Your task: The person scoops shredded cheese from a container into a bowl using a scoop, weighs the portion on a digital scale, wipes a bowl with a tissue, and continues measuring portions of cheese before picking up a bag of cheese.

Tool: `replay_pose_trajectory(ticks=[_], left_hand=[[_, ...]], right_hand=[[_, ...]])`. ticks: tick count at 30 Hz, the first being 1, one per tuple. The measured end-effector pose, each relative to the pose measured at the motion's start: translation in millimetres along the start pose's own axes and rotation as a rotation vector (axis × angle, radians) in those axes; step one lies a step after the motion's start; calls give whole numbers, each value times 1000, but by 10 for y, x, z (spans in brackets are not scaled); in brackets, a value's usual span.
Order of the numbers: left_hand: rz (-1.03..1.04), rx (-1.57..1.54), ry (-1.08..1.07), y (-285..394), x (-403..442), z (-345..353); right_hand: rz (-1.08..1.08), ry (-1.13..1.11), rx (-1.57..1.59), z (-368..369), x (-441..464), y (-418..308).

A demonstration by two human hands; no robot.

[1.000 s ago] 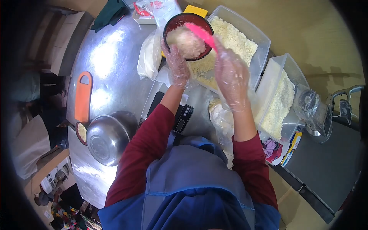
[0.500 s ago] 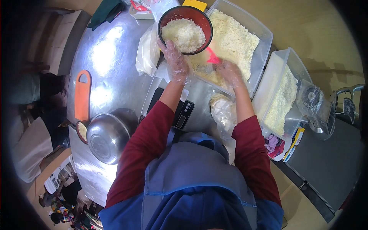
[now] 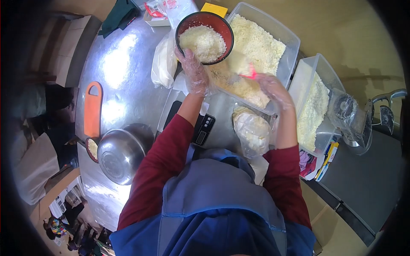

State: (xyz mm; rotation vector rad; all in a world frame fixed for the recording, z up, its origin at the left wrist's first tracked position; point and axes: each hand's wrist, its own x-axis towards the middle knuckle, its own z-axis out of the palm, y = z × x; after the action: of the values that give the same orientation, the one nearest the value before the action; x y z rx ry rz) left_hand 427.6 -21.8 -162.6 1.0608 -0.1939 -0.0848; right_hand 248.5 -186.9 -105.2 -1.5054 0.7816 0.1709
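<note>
My left hand [image 3: 196,76], in a clear plastic glove, grips the near left rim of a round bowl [image 3: 227,35], black outside and red inside. White crumbly grated food [image 3: 202,43] partly fills that bowl. My gloved right hand [image 3: 276,91] is closed on a pink scoop [image 3: 251,71] over the near part of a clear plastic bin [image 3: 291,37]. The scoop's head is blurred against the pale contents. Inside the bin lie pale yellowish crumbs [image 3: 260,40], thinner towards the near end.
A second bin [image 3: 337,81] of crumbs stands at the right. Nearer me are a black digital scale [image 3: 206,129] and a bagged pale lump [image 3: 253,132]. An upturned steel bowl [image 3: 119,155] and orange board [image 3: 92,112] lie left. A white bag [image 3: 164,64] sits beside the held bowl.
My right hand has moved right and slightly towards me with the pink scoop, now turned more sideways. My left hand keeps the bowl in nearly the same place.
</note>
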Motion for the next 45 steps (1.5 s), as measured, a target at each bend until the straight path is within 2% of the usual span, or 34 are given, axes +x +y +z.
replay_pose_trajectory(ticks=[1, 2, 4, 6, 8, 9, 11, 12, 14, 15, 19, 21, 23, 25, 26, 28, 31, 36, 40, 42, 43, 45], left_hand=[[-3, 13, -1, -18, 2, -11], [0, 10, 2, -24, 1, -14], [-23, -5, 20, -22, 0, -10], [-21, -6, 19, 18, -6, 9], [-23, -4, 14, 46, -25, 21], [-28, -16, 11, 50, -30, 23], [-34, -24, 8, 93, -48, 32], [-37, -17, -2, 144, -56, 51], [-43, -10, -13, 114, -44, 13], [-65, -29, 0, 36, -35, -41], [-47, -78, -7, 83, -51, 15], [-47, -97, 3, 42, -79, 19], [-43, -109, 10, 47, -86, -10], [-84, 6, -1, 71, -77, -37], [-83, 6, -4, 26, -56, -46], [-151, -151, -28, -77, -78, -109], [-178, -212, -28, 8, -109, -49], [-154, -171, -43, -27, -92, -66], [-174, -196, -26, -24, -90, -59], [-163, -181, -38, -34, -83, -60], [-152, -164, -46, -35, -73, -67], [-106, -87, -30, -17, -61, -55]], right_hand=[[-45, 125, -69, -26, -106, -130], [-47, 124, -73, -33, -196, -235], [-190, 347, -220, -53, -325, -441], [-153, 317, -269, -36, -369, -670], [-296, 384, -441, 232, -369, -884], [-296, 384, -440, 401, -354, -954], [-571, 533, -779, 751, -306, -1049], [-570, 532, -777, 857, -249, -1019], [-715, 605, -1113, 996, -124, -910], [-769, 630, -1091, 1017, -160, -891], [-686, 687, -892, 744, -147, -830], [-400, 763, -782, 401, 9, -866], [-408, 861, -866, -20, 523, -474], [-141, 875, -917, -170, 940, -263], [-142, 878, -914, -186, 1090, -186], [-46, 833, -912, -173, 1271, -40], [-1, 753, -834, -64, 1399, 5], [3, 672, -814, 298, 1633, -54], [-75, 528, -693, 299, 1734, 130], [-401, 444, -797, 154, 1974, 560], [-407, 442, -795, 138, 1873, 506], [46, 61, 208, 165, 1453, 262]])
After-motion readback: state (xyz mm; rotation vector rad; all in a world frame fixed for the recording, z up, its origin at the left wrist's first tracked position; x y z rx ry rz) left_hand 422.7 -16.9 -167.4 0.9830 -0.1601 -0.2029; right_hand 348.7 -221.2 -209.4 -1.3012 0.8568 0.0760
